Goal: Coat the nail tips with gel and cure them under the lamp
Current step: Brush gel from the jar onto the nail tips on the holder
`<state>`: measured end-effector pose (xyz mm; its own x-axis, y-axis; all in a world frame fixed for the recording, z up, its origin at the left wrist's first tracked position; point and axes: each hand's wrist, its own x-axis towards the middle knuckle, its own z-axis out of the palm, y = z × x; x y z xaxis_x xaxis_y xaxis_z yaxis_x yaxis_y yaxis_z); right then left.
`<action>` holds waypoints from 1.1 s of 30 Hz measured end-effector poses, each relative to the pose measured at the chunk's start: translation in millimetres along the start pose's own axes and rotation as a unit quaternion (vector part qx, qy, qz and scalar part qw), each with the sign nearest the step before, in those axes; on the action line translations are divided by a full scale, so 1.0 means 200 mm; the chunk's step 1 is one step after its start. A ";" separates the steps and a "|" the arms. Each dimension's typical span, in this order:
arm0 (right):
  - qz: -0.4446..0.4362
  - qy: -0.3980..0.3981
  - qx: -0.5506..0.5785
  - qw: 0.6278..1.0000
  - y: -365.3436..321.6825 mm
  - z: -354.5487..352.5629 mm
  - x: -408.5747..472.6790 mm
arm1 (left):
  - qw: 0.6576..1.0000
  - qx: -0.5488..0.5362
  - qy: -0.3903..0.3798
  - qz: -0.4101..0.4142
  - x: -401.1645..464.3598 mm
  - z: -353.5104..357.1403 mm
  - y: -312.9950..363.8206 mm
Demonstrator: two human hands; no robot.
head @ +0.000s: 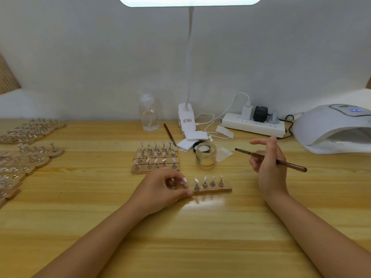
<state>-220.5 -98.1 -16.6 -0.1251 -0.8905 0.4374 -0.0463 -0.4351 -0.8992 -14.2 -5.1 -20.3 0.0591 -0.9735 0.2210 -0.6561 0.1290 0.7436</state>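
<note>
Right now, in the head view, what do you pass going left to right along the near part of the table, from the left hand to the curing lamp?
left hand → wooden strip of nail tips → right hand → brush → curing lamp

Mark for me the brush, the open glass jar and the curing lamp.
brush (289,163), head view, on the wooden handle right of the right hand.
glass jar (205,159), head view, on its clear side wall.
curing lamp (325,122), head view, on the white dome top.

Wood table (180,237): nail strip (212,190) at left hand (160,187); jar (205,156), more strips (155,157) beyond it; lamp (333,129) beyond right hand (269,163).
</note>
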 end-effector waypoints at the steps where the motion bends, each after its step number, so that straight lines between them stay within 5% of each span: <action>1: 0.008 0.007 0.006 1.000 0.00 0.00 0.00 | 1.000 0.001 0.008 0.000 0.02 0.03 0.02; 9: 0.018 0.006 0.027 0.999 0.02 -0.01 0.04 | 0.999 -0.015 0.041 0.007 0.10 0.11 0.02; 18: -0.003 -0.082 -0.004 0.997 -0.09 0.05 0.14 | 0.999 -0.014 0.039 0.017 0.09 0.11 0.01; 33: -0.069 -0.202 -0.304 0.929 -0.08 0.31 0.31 | 0.999 -0.018 0.046 0.011 0.08 0.11 0.00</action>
<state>-166.8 -154.8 25.6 0.2994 -0.8628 0.4073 -0.6000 -0.5022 -0.6228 -30.6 -25.8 -30.5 0.1142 -0.9490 0.2939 -0.6314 0.1590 0.7590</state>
